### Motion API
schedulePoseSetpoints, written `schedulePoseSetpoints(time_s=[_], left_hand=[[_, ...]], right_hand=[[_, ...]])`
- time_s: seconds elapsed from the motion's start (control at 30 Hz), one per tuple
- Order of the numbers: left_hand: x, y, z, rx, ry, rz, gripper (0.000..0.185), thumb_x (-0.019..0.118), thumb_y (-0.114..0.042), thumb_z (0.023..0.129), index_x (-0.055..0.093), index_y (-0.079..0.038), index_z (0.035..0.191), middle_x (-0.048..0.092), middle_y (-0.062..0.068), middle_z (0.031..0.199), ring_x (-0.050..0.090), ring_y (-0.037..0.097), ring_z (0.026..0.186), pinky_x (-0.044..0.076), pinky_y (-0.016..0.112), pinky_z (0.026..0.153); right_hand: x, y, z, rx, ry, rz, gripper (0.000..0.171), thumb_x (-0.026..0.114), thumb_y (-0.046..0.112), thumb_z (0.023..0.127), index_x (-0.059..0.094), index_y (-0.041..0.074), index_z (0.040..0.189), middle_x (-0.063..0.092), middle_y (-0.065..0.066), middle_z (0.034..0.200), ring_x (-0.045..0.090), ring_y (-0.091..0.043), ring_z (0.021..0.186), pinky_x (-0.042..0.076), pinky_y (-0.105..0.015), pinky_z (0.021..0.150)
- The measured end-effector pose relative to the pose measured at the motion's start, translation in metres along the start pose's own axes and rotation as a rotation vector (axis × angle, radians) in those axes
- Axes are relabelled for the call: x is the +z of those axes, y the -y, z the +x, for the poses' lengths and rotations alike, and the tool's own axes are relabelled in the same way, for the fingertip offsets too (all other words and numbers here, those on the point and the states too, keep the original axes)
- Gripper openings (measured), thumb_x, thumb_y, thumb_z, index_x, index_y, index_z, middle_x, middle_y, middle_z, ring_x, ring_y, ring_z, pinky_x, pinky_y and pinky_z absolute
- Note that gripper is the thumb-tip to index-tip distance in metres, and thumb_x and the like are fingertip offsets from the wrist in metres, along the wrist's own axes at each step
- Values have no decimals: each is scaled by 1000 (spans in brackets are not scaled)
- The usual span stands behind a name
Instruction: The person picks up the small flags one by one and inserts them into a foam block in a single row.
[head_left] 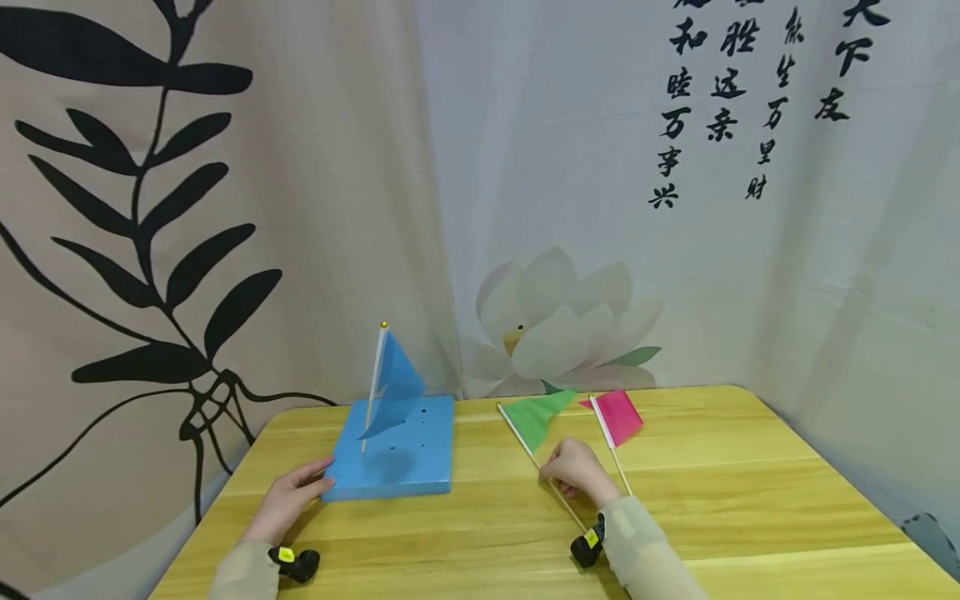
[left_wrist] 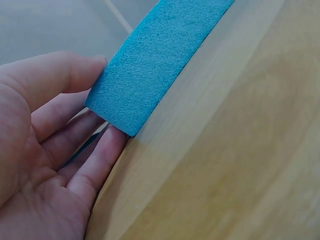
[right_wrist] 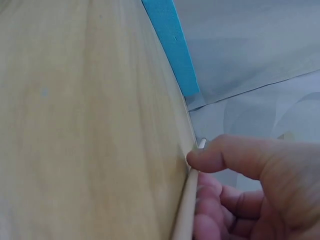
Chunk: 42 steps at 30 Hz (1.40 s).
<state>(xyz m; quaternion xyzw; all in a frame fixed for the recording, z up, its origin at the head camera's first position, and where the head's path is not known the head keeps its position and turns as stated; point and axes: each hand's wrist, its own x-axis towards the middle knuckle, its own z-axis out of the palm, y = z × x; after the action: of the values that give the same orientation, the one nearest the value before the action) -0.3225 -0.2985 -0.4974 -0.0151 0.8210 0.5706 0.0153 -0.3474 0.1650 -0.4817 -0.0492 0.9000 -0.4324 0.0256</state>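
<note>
Left hand grips blue board at near-left corner, likely steadying it; right hand pinches green flag by its stick, cloth free toward worktop's far edge.

Printed curtain behind wooden table

Beige sleeves, blk wrist cams w/ yel tags

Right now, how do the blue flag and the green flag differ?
The blue flag stands almost upright on the blue board; the green flag slants low, off the board. The right hand pinches the green flag's stick, while neither hand touches the blue flag. Both have coloured material on a thin, pale stick.
</note>
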Motion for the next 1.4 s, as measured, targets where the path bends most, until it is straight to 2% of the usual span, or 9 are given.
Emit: schedulePoseSetpoints(time_s=[0.13, 0.23, 0.43, 0.53, 0.8, 1.03, 1.4], left_hand=[[1, -2, 1, -2, -4, 3, 64, 66, -29, 94, 43, 2, 145, 33, 26, 150, 34, 42, 135, 38, 52, 106], [1, -3, 0, 7, -1, 6, 63, 66, -28, 94, 43, 2, 144, 33, 26, 150, 35, 43, 134, 39, 52, 105], [1, 0, -2, 2, -2, 8, 63, 66, -29, 94, 44, 1, 144, 35, 24, 150, 36, 42, 134, 39, 51, 105], [1, 1, -2, -9, 0, 19, 64, 66, -31, 93, 44, 1, 144, 35, 25, 149, 36, 43, 133, 40, 51, 104], [0, -2, 0, -17, -4, 20, 65, 66, -34, 93, 45, 1, 144, 36, 26, 149, 38, 43, 132, 44, 49, 101], [-1, -2, 0, -22, 9, 18, 65, 66, -34, 93, 44, 1, 144, 35, 26, 149, 37, 43, 132, 44, 48, 100], [0, -2, 0, -25, 10, -3, 64, 66, -30, 94, 43, 0, 145, 33, 26, 150, 36, 43, 133, 43, 49, 102]], right_hand=[[-4, 0, -1, 3, -15, -21, 36, 74, 10, 74, 47, 14, 51, 41, 4, 44, 41, -9, 38, 43, -23, 36], [-8, -3, -1, 11, -17, -3, 30, 74, 12, 75, 53, 12, 53, 45, 3, 47, 43, -10, 40, 43, -23, 36], [-15, -8, -2, 33, 52, 145, 18, 69, 10, 79, 68, -2, 65, 62, -7, 54, 54, -14, 41, 44, -23, 36], [-16, -12, -1, 72, 91, 209, 15, 68, 11, 80, 70, -2, 72, 67, -10, 61, 59, -14, 45, 48, -24, 40], [-21, -17, 4, 132, 227, 434, 29, 60, 24, 91, 68, -4, 90, 71, -10, 77, 61, -11, 54, 52, -23, 47], [-19, -18, 7, 154, 303, 522, 25, 61, 21, 91, 69, -2, 98, 72, -4, 79, 61, -7, 56, 49, -18, 49], [-19, -15, 8, 85, 397, 599, 32, 56, 13, 95, 62, -8, 118, 71, -3, 82, 61, -5, 56, 48, -15, 47]])
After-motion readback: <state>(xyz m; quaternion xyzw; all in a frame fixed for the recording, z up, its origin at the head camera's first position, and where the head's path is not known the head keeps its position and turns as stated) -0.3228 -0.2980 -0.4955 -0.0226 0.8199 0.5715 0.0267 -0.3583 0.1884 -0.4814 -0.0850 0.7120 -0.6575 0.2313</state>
